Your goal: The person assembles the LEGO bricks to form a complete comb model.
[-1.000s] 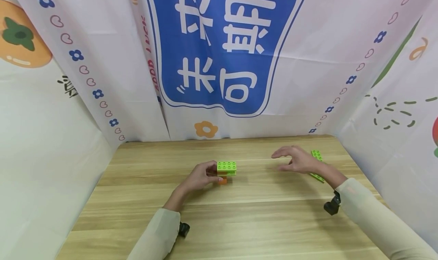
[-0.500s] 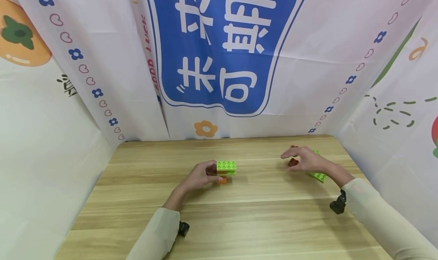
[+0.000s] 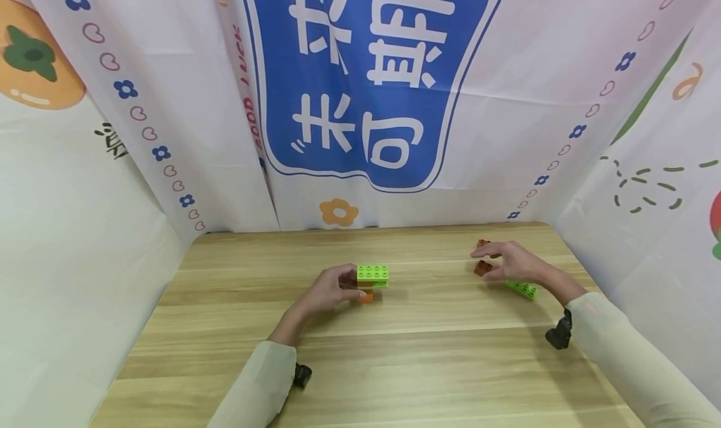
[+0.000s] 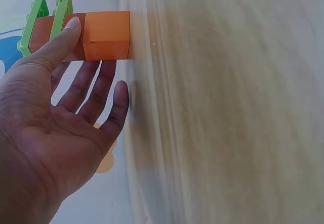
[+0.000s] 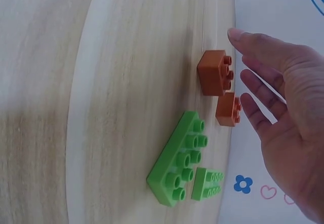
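Near the middle of the table, my left hand (image 3: 328, 291) pinches a small stack of toy building bricks (image 4: 107, 34). An orange brick forms its base, with brown bricks and two thin green plates above, and the top green plate (image 3: 373, 273) shows its studs. In the left wrist view the thumb lies along the near side, the fingers behind. My right hand (image 3: 511, 262) hovers at the right, fingers spread and holding nothing. Close by its fingertips are a reddish-brown brick (image 5: 212, 73) and a second one (image 5: 228, 108), both studded.
Partly under the right hand in the head view lies a green studded plate (image 3: 524, 290). The right wrist view shows it as a larger green plate (image 5: 177, 161) beside another green plate (image 5: 206, 183). A printed cloth (image 3: 479, 165) hangs behind the wooden table (image 3: 417, 371).
My right hand has moved right, toward the brown bricks, which have come into sight beside its fingers. The left hand and its stack have stayed in place.
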A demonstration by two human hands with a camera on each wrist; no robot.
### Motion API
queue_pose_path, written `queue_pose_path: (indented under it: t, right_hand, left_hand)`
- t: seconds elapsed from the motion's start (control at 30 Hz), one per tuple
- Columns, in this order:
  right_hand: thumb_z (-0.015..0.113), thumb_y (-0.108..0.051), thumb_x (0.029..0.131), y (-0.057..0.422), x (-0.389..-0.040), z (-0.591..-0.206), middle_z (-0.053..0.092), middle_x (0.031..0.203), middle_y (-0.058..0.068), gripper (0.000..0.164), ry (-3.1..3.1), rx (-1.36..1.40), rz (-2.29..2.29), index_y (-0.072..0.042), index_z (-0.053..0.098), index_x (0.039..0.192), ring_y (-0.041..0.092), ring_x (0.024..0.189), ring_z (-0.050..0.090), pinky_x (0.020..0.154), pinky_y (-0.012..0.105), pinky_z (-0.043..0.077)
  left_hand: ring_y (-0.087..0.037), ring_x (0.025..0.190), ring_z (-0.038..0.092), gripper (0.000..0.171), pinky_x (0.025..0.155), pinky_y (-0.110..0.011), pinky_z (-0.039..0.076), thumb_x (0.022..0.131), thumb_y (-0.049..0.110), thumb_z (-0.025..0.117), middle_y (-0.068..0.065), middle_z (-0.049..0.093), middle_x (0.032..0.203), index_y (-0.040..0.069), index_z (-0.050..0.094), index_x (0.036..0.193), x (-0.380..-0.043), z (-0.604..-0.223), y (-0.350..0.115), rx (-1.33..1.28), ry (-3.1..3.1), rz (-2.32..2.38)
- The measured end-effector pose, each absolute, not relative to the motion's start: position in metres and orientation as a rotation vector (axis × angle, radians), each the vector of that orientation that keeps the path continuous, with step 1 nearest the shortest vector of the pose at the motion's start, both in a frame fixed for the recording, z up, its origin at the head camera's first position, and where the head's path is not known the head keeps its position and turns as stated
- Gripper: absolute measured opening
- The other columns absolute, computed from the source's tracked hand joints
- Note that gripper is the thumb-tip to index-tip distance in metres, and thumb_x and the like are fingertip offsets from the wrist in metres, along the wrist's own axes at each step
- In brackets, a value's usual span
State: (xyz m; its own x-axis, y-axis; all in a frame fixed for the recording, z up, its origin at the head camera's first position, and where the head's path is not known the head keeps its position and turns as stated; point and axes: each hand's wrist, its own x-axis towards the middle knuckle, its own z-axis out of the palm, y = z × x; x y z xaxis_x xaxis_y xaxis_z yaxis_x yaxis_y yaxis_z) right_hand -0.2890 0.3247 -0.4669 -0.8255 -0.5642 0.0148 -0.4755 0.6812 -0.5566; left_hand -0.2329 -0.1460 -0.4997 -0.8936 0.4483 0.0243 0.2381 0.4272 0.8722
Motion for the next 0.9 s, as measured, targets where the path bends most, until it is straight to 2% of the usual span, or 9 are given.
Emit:
queue_pose_path:
  t: [0.4, 0.67, 0.9]
  right_hand:
    - [0.091, -0.011, 0.084, 0.338, -0.296, -0.482, 0.063, 0.142, 0.027, 0.057, 2.718, -0.749, -0.886, -0.002, 0.069, 0.136, 0.045, 0.123, 0.065, 0.101, 0.057, 0.055]
    - [0.088, -0.002, 0.085, 0.338, -0.297, -0.488, 0.059, 0.143, 0.034, 0.053, 2.678, -0.708, -0.963, 0.002, 0.069, 0.134, 0.046, 0.118, 0.067, 0.088, 0.043, 0.062]
    - [0.088, 0.000, 0.084, 0.335, -0.297, -0.489, 0.063, 0.137, 0.034, 0.050, 2.687, -0.720, -0.993, 0.004, 0.071, 0.130, 0.043, 0.112, 0.070, 0.085, 0.039, 0.063]
  left_hand:
    - [-0.017, 0.104, 0.069, 0.028, 0.093, -0.036, 0.059, 0.093, 0.012, 0.083, -0.004, 0.075, 0.118, 0.011, 0.070, 0.118, -0.233, -0.498, -0.146, 0.604, 2.468, 1.442]
    - [-0.017, 0.102, 0.069, 0.027, 0.092, -0.037, 0.059, 0.092, 0.012, 0.084, -0.003, 0.075, 0.116, 0.013, 0.071, 0.116, -0.233, -0.500, -0.147, 0.585, 2.464, 1.449]
    - [-0.018, 0.102, 0.069, 0.025, 0.092, -0.037, 0.059, 0.093, 0.013, 0.084, -0.005, 0.074, 0.116, 0.012, 0.071, 0.115, -0.233, -0.500, -0.147, 0.605, 2.460, 1.465]
